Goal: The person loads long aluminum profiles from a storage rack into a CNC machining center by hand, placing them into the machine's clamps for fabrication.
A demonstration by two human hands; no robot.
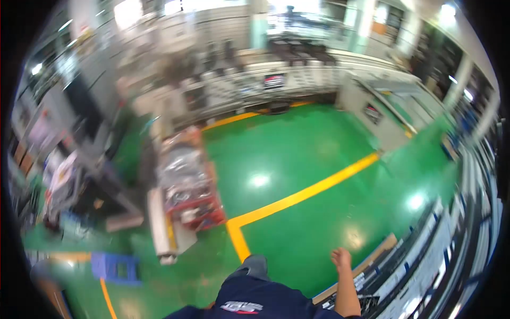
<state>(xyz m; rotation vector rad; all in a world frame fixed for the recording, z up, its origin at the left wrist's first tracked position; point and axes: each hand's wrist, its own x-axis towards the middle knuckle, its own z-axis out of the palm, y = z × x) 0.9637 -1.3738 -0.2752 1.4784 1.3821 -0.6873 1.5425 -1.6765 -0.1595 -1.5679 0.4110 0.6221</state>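
Note:
My right hand [341, 258] hangs in front of my body on the right, over the green floor [303, 255]. Its fingers look loosely curled, with no object visible in them. Closest to it is a long bundle of metal profiles [425, 255] lying to the right, with a gap between. My left hand is out of sight; only a sliver of skin shows beside the dark blue shirt [265, 297].
A long machine bench [228, 87] runs along the back. Left of centre stands a red-edged cart [204, 210] with plastic-wrapped items. A blue stool [116, 267] is at lower left. Yellow lines [308, 191] mark the floor. A grey machine table [385, 119] stands at far right.

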